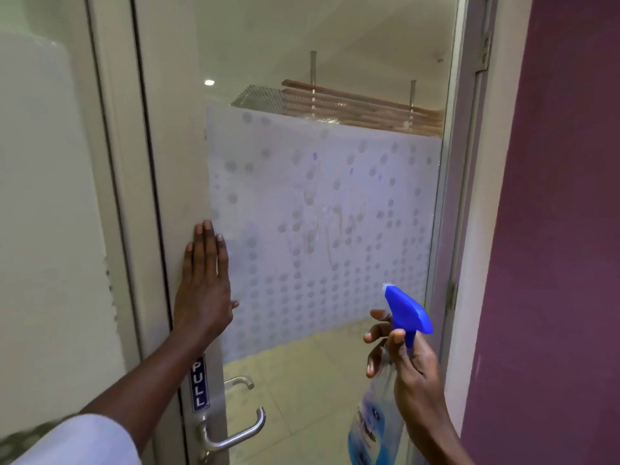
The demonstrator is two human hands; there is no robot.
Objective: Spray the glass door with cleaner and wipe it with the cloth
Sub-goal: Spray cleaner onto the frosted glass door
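My flat, straight-fingered left hand point(204, 290) steadies the dotted frosted glass door point(335, 203); my right hand point(412, 370), gripping the blue-topped clear plastic spray bottle point(407, 313), should aim above its fingertips point(369, 337).

Left hand point(204, 283): flat, fingers straight, palm pressed on the door point(174, 156) at its handle-side edge; forearm extended. Right hand point(407, 367): raised near the door's hinge side, fingers curled round a spray bottle point(375, 427).

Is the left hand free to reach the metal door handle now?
Probably yes: the left hand lies flat on the door frame, holding nothing, and the door handle sits below it with nothing between.
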